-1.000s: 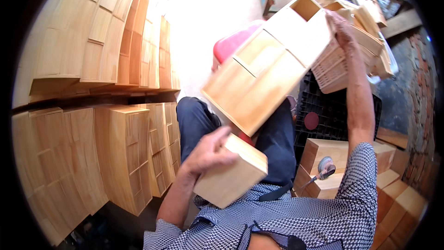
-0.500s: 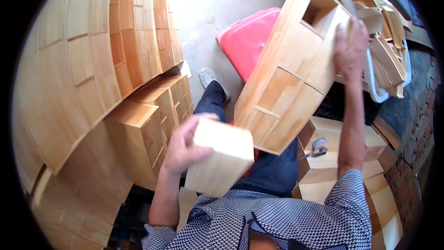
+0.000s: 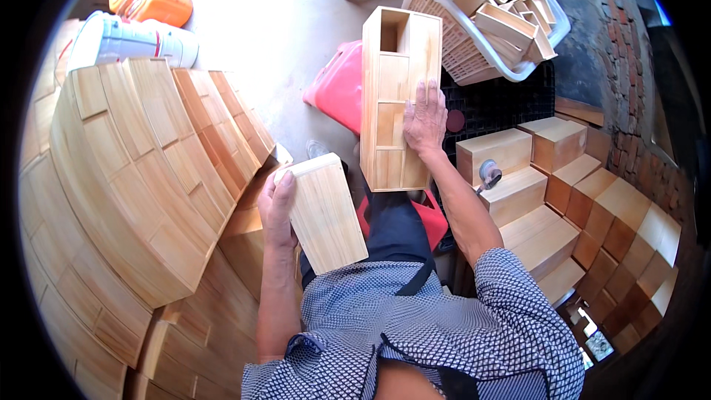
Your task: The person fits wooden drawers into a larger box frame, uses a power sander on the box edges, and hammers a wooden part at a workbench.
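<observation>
Amid wooden cabinets (image 3: 141,178), left hand (image 3: 278,207) pinches pale box (image 3: 327,218); right hand (image 3: 425,124) lies flat near right edge of compartmented case (image 3: 389,122)

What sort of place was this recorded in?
Probably a woodworking workshop: rows of panelled wooden units stand on the left, a white basket is heaped with wooden parts, and what looks like a sanding tool rests on box-shaped wooden pieces.

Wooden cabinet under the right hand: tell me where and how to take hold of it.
The cabinet is likely best gripped by its long right edge, coming from the right: that edge is straight, and the right hand lies on the front near it. The open compartment at the far end may give a second hold, fingers hooked over its rim.
</observation>
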Tool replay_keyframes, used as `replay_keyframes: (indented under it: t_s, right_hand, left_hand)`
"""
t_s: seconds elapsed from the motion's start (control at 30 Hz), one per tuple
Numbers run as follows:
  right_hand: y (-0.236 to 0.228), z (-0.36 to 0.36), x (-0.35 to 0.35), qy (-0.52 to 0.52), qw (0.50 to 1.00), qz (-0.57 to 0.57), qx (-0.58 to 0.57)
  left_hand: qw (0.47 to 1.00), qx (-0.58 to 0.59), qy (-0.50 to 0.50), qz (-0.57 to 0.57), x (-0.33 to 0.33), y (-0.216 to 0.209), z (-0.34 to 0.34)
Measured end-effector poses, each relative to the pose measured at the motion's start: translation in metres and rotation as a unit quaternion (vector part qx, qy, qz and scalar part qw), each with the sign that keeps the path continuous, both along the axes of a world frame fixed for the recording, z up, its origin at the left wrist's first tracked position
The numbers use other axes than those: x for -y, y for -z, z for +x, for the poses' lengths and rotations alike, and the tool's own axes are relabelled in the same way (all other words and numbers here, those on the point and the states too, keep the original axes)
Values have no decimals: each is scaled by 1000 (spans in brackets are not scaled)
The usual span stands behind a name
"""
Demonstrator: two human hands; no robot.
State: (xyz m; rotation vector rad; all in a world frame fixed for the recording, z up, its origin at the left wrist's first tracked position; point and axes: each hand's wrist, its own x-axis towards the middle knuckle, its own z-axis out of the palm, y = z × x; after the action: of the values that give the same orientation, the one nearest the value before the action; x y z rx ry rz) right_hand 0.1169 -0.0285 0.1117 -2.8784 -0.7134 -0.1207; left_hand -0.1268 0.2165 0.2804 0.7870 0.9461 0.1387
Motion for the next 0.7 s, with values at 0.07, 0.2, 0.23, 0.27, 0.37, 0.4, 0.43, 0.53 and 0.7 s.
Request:
replay_keyframes:
  t_s: [0.07,0.2,0.23,0.27,0.37,0.4,0.43,0.53,0.7]
  right_hand:
    - [-6,1,1,2,1000,-18,-26]
    - [-8,-1,1,4,999,-43,-32]
    - [-9,-2,-2,2,998,-48,-31]
    - [-12,-1,-3,5,998,-58,-20]
    - [-18,-3,1,14,996,-89,-26]
    - [-18,-3,1,15,995,-96,-29]
    - [-21,-4,1,27,992,-108,-58]
    - [-29,-2,-10,26,984,-142,-106]
    - [-62,7,-20,45,960,-178,-209]
  left_hand:
    - [1000,16,-7,-5,-5,1,-4]
    - [998,46,-17,-33,-9,-1,-8]
    - [998,51,-20,-33,-11,-4,-10]
    - [997,54,-42,-38,-11,-1,-10]
    - [997,51,-51,-7,-20,-19,-4]
    - [996,63,-60,5,-24,-27,-3]
    - [994,79,-69,-3,-31,-37,-1]
    - [989,105,-98,24,-51,-76,6]
    - [978,141,-119,101,-76,-135,31]
